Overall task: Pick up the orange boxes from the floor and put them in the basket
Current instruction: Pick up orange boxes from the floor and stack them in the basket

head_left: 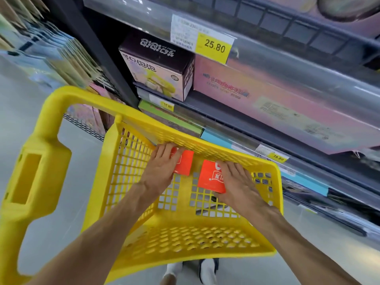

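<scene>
Yellow shelf tags read 25.80 point(214, 46), 15.80 point(167, 106) and 39.80 point(278, 158); the print on the dark carton point(158, 65) and the wide pink box point(267, 103) above is too blurred to read. Inside the yellow basket point(185, 239), both hands reach down. The left hand point(162, 166) lies with fingers curled over the left orange box point(185, 163), hiding much of it. The right hand point(238, 183) grips the right orange box point(210, 178), whose white characters are partly covered. White shoes point(207, 270) show below, on the grey floor point(18, 103).

Two orange boxes point(211, 178) inside yellow basket point(131, 161)
</scene>
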`<state>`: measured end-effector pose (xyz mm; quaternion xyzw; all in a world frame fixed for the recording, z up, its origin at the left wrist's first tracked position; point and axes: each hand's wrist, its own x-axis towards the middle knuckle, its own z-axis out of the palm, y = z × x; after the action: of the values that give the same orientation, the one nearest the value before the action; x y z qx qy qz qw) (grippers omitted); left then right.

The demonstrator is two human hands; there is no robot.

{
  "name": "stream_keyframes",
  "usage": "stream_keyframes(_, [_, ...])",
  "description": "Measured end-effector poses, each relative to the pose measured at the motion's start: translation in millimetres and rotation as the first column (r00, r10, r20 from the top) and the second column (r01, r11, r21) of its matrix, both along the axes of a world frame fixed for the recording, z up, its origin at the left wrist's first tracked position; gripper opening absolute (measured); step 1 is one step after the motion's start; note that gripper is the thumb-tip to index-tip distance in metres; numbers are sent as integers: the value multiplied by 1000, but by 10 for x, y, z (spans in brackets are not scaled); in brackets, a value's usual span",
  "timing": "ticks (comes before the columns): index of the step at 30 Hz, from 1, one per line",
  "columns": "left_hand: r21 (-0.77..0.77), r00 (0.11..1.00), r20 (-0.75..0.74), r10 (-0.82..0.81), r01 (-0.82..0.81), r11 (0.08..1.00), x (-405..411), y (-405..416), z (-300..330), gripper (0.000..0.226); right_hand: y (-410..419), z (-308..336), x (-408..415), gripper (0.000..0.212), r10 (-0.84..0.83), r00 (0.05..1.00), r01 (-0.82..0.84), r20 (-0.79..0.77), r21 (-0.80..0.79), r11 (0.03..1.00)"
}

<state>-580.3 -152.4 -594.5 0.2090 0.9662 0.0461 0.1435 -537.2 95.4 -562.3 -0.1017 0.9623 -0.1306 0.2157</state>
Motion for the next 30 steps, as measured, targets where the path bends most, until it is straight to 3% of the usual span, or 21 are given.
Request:
stream_keyframes(4, [16,997,10,80,-80,997,37,-16,31,91,-120,-103,-60,100,20,998,-17,-58,61,998])
stream_keyframes(13, [28,992,0,129,-129,991,107,-30,16,89,-422,-281,-8,101,-100,985,116,-141,112,987])
stream_keyframes(18, [-14,987,-6,164,-164,986,133,-37,16,93,-509,-362,20,98,-51,986,76,-158,158,985])
stream_keyframes(24, [-41,983,-10,185,-185,982,182,-8,-3,96,-560,-379,19,108,-26,991,56,-130,239,969])
stream_keyframes(30, [-30,989,15,149,-148,988,241,77,160,88,-481,-285,38,110,-11,996,26,-84,185,982])
